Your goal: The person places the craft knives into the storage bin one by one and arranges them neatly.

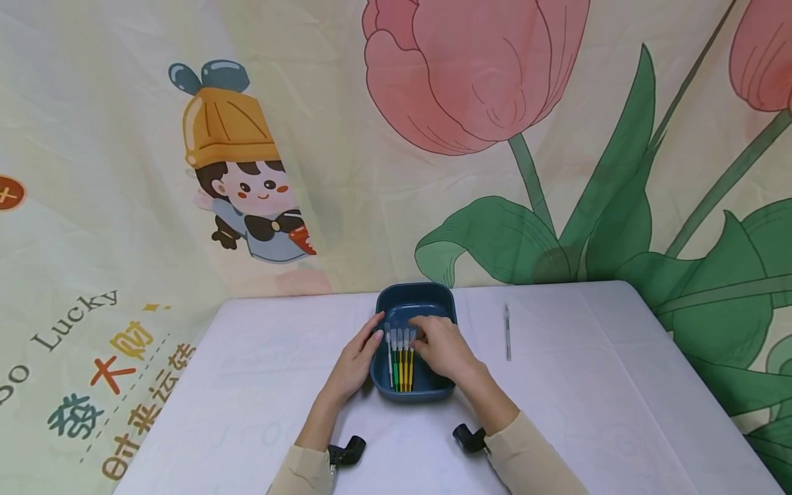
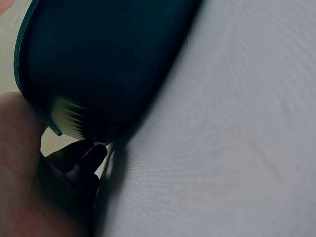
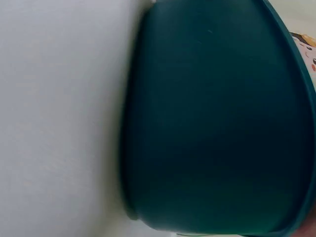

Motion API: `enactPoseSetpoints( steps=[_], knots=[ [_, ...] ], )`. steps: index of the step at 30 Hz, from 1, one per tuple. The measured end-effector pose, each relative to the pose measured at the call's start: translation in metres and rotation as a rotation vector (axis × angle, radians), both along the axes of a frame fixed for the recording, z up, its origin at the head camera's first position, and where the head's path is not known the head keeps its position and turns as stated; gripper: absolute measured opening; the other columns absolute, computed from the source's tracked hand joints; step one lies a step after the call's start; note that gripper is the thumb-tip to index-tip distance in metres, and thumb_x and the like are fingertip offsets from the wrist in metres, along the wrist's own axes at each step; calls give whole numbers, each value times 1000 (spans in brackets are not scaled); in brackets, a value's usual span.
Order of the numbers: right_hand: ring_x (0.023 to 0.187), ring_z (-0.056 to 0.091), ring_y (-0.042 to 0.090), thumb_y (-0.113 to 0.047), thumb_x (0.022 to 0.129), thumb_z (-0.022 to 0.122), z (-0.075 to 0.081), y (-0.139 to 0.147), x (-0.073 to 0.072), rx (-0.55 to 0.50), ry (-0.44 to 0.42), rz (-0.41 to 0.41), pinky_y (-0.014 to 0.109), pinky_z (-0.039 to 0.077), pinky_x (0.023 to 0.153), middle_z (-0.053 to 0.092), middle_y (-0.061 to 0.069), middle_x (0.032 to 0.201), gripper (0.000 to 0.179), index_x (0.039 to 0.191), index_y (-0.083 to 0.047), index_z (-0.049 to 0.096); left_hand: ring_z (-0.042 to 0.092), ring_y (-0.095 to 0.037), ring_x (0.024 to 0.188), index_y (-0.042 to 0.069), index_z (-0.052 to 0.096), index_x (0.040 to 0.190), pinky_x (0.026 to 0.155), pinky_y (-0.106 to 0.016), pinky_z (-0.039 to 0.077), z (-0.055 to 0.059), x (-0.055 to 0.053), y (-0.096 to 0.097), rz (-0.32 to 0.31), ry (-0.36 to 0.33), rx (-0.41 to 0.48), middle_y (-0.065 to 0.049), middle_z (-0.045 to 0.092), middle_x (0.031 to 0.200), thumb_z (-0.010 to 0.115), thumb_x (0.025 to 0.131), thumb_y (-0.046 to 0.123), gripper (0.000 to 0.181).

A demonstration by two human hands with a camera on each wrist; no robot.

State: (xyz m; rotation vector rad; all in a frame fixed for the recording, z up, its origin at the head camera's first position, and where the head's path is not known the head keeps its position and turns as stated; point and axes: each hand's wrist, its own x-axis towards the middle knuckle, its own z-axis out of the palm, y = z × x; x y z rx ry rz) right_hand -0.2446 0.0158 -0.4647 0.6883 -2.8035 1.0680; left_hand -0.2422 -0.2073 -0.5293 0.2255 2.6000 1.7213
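Note:
A dark blue plastic box (image 1: 436, 386) stands on the table. Inside, along its left half, several slim pens (image 1: 401, 361) lie side by side, with clear tops and green, yellow or pale barrels. My left hand (image 1: 355, 361) grips the box's left side, thumb at the rim; in the left wrist view its fingers (image 2: 89, 158) reach the outer wall. Over the box's right side, my right hand (image 1: 442, 344) has bent fingers close to the tops of the rightmost pens. Whether it pinches one is hidden. The right wrist view shows mostly the box's outer wall (image 3: 212, 118).
Right of the box, a single slim pale pen (image 1: 508, 333) lies on the white tablecloth (image 1: 575, 412). A printed curtain (image 1: 334, 137) with tulips and a cartoon figure hangs behind the table. Black wrist cameras (image 1: 348, 451) sit by both sleeves.

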Motion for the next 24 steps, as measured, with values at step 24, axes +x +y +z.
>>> enactPoseSetpoints(
  steps=[24],
  knots=[
    [78,63,15,-15,95,78,23,48,-10,-73,28,-192,30,56,67,71,5,93,43,135,-4,68,29,-21,158,41,40,159,129,-55,21,-2,1,0,10,60,-29,8,36,168,43,108,56,53]
  ],
)
